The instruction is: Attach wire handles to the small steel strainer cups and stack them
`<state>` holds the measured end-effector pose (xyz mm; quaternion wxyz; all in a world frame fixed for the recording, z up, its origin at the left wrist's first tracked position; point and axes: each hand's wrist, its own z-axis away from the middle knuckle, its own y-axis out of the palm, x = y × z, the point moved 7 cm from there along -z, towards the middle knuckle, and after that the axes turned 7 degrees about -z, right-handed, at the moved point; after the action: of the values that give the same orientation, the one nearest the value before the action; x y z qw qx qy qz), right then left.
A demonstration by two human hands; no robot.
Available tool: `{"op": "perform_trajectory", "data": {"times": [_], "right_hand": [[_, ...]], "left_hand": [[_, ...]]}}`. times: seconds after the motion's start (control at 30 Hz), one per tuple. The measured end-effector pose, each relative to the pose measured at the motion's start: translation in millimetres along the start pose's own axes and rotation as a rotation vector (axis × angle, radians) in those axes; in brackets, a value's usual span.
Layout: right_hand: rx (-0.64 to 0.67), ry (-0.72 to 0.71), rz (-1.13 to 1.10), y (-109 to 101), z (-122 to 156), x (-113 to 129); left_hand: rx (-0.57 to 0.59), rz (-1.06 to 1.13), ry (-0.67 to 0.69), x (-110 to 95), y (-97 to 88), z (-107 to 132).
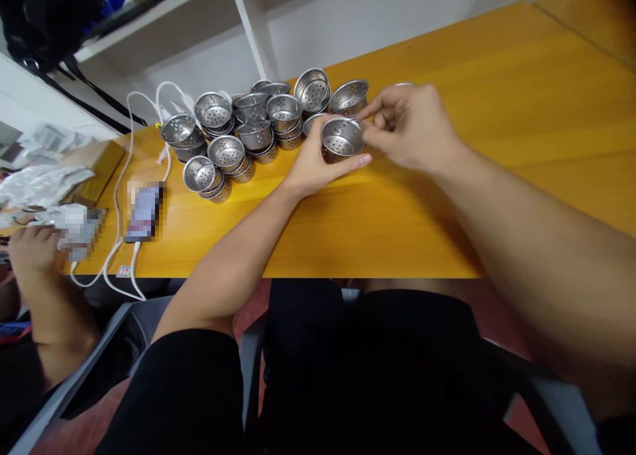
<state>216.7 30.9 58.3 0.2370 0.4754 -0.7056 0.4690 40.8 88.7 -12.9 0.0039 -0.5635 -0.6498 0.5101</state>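
While on strainer cup (pixel 342 139), left hand (pixel 312 168), right hand (pixel 413 134); orange table (pixel 397 223), white wall (pixel 372 11).

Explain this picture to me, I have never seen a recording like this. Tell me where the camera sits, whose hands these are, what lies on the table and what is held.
There is no machine here. A person wears a camera on the head, and it looks down at their own bare arms and lap. The left hand cradles a perforated metal cup, and the right hand pinches at its rim. Behind it on the yellow table stands a cluster of the same cups, several of them stacked. Further left lies a phone with a white cable running to it. The hand at the left edge belongs to another person and holds something blurred.
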Motion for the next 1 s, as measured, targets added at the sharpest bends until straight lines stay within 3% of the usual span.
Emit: {"op": "perform_trajectory", "data": {"times": [0.2, 0.3, 0.57, 0.8, 1.0], "right_hand": [[-0.004, 0.040, 0.039, 7, 1, -6], [-0.001, 0.000, -0.116, 7, -2, -7], [0.281, -0.012, -0.434, 3, 2, 6], [0.208, -0.014, -0.502, 8, 1, 4], [0.170, -0.019, -0.459, 9, 0, 4]], "left_hand": [[0.011, 0.031, -0.023, -1, 0.4, 2], [0.015, 0.032, -0.078, -5, -5.1, 5], [0.029, 0.095, -0.086, -5, -13.3, 6], [0.012, 0.049, -0.007, -7, -8.0, 6], [0.004, 0.026, -0.065, -11, -10.8, 5]]}}
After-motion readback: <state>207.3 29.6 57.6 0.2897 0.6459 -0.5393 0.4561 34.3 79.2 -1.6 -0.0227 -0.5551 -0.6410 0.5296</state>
